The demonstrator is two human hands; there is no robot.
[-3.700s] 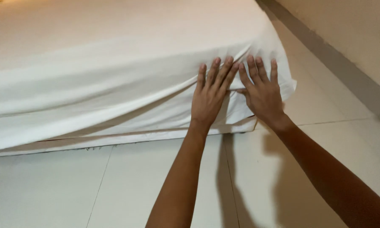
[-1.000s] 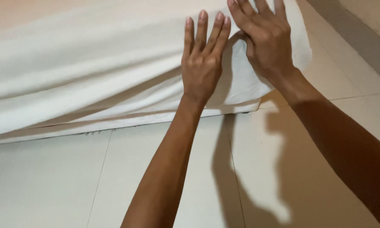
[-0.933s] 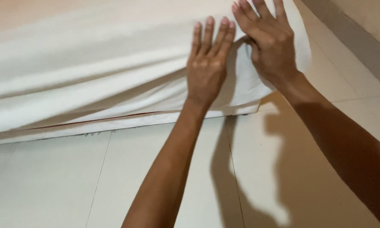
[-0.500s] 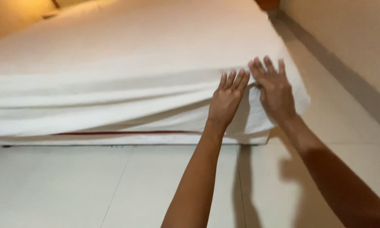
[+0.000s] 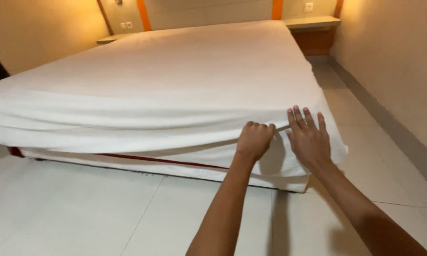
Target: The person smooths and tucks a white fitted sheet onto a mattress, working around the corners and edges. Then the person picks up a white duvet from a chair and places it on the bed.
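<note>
Clearly the wide white cotton bed sheet [image 5: 175, 90] already lies smooth over most of the low mattress [image 5: 190, 167], which sits on the pale tiled floor [image 5: 80, 213]. What looks unfinished is the near corner, where the cloth hangs loose in a long fold above a thin red seam [image 5: 142, 159]. My left hand [image 5: 255, 140] is curled shut on that fold at the mattress side; my right hand [image 5: 309, 137] lies flat beside it, fingers spread, gripping nothing. To my right a strip of floor runs between bed and beige wall [image 5: 398, 71], leaving room to step. Left, the tiles stretch wide.
</note>
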